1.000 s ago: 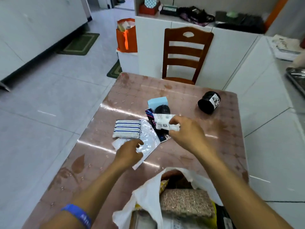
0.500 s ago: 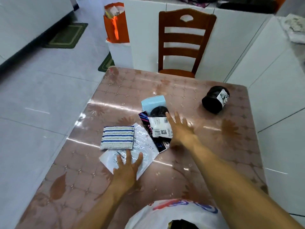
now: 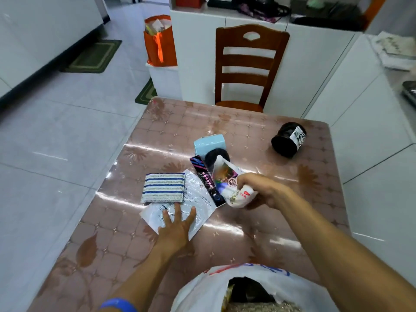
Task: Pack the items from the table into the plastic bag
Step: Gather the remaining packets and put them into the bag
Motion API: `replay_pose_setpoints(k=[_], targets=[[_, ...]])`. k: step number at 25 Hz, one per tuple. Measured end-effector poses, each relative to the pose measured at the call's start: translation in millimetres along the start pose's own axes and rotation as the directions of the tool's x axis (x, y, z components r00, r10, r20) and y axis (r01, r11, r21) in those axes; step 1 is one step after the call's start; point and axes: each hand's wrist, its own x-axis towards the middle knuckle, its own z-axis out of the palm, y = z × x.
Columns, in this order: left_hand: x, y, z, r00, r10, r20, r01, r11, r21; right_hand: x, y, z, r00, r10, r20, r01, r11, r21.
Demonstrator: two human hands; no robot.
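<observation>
My right hand (image 3: 261,190) grips a white printed packet (image 3: 229,185) and holds it tilted just above the table (image 3: 157,136). My left hand (image 3: 177,226) lies flat with straight fingers on a clear plastic pouch (image 3: 198,199). A blue-and-white striped cloth (image 3: 163,188) rests on that pouch's far left part. Beyond them lie a dark packet with pink print (image 3: 206,176), a black round object (image 3: 213,155) and a light blue box (image 3: 209,143). A black roll with a white label (image 3: 288,139) lies at the far right. The white plastic bag (image 3: 225,287) gapes open at the near edge.
A brown wooden chair (image 3: 249,64) stands at the table's far side against white cabinets (image 3: 315,70). An orange bag (image 3: 158,41) sits on a white stand to the left. Tiled floor with green mats lies left of the table. A white counter runs along the right.
My right hand has closed on the white packet and lifted it off the pile, turning it over. My left hand stays pressed on the clear pouch.
</observation>
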Motion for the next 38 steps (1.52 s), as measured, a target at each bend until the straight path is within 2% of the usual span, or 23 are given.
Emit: replay_pose_setpoints(k=[2, 4, 6, 7, 9, 11, 13, 15, 16, 17, 18, 20, 22, 23, 24, 26, 28, 30, 31, 32, 34, 36, 38], targets=[[-6, 1, -12, 0.998, -0.039, 0.047, 0.043, 0.995, -0.085, -46, -2, -1, 0.994, -0.044, 0.102, 0.030, 0.990, 0.137], [-32, 15, -49, 0.999, -0.037, -0.003, 0.031, 0.885, -0.464, -98, -8, -1, 0.982, -0.116, 0.152, 0.080, 0.971, 0.226], [-87, 32, -87, 0.992, 0.039, -0.117, -0.122, 0.424, -0.898, -151, -11, -1, 0.963, -0.184, 0.197, 0.121, 0.948, 0.294], [-109, 45, -106, 0.988, 0.071, -0.135, -0.144, 0.158, -0.977, -175, -9, 1, 0.951, -0.215, 0.224, 0.132, 0.933, 0.334], [-165, 66, -132, 0.926, 0.327, -0.187, -0.089, -0.293, -0.952, -220, 2, 10, 0.924, -0.278, 0.263, 0.130, 0.874, 0.468], [-217, 83, -145, 0.820, 0.480, -0.312, -0.074, -0.451, -0.890, -261, 19, 18, 0.919, -0.314, 0.238, 0.129, 0.811, 0.571], [-257, 111, -141, 0.855, 0.380, -0.352, -0.204, -0.378, -0.903, -293, 37, 23, 0.927, -0.365, 0.086, 0.282, 0.829, 0.484], [-282, 140, -126, 0.912, 0.159, -0.378, -0.359, -0.135, -0.923, -312, 64, 21, 0.885, -0.438, -0.156, 0.454, 0.887, 0.086], [-292, 149, -119, 0.910, 0.094, -0.404, -0.403, -0.025, -0.915, -317, 80, 15, 0.821, -0.503, -0.269, 0.445, 0.860, -0.248], [-301, 155, -109, 0.894, 0.071, -0.443, -0.447, 0.047, -0.894, -321, 98, 8, 0.764, -0.564, -0.315, 0.300, 0.741, -0.600], [-308, 156, -97, 0.872, 0.078, -0.484, -0.489, 0.089, -0.868, -322, 117, 2, 0.771, -0.557, -0.308, 0.108, 0.591, -0.799], [-321, 159, -72, 0.816, 0.195, -0.544, -0.578, 0.243, -0.779, -320, 149, -8, 0.846, -0.409, -0.341, -0.086, 0.528, -0.845], [-316, 165, -48, 0.724, 0.466, -0.508, -0.672, 0.643, -0.367, -324, 157, -19, 0.879, -0.333, -0.343, 0.016, 0.738, -0.675], [-308, 167, -35, 0.739, 0.568, -0.362, -0.638, 0.764, -0.103, -325, 155, -24, 0.870, -0.343, -0.353, 0.136, 0.857, -0.498], [-300, 170, -24, 0.781, 0.590, -0.205, -0.587, 0.806, 0.082, -329, 151, -29, 0.872, -0.314, -0.376, 0.229, 0.940, -0.252], [-289, 173, -11, 0.834, 0.551, -0.038, -0.529, 0.817, 0.228, -338, 140, -35, 0.900, -0.250, -0.357, 0.333, 0.924, 0.191], [-288, 165, -5, 0.861, 0.504, -0.062, -0.470, 0.838, 0.279, -347, 134, -34, 0.917, -0.252, -0.310, 0.349, 0.884, 0.311], [-299, 148, -13, 0.826, 0.527, -0.200, -0.471, 0.840, 0.270, -349, 128, -32, 0.919, -0.264, -0.291, 0.346, 0.895, 0.280], [-310, 137, -21, 0.769, 0.525, -0.364, -0.474, 0.851, 0.227, -348, 125, -31, 0.917, -0.267, -0.296, 0.339, 0.912, 0.229], [-321, 127, -28, 0.693, 0.469, -0.547, -0.436, 0.877, 0.201, -347, 121, -31, 0.909, -0.275, -0.313, 0.324, 0.939, 0.117], [-344, 98, -36, 0.573, 0.196, -0.796, -0.122, 0.981, 0.154, -343, 114, -24, 0.856, -0.372, -0.359, 0.248, 0.905, -0.345], [-352, 68, -39, 0.709, -0.153, -0.688, 0.105, 0.988, -0.111, -336, 110, -5, 0.729, -0.545, -0.414, 0.149, 0.717, -0.681], [-355, 55, -47, 0.805, -0.283, -0.522, -0.062, 0.834, -0.548, -332, 109, 13, 0.552, -0.612, -0.566, 0.237, 0.766, -0.598]])
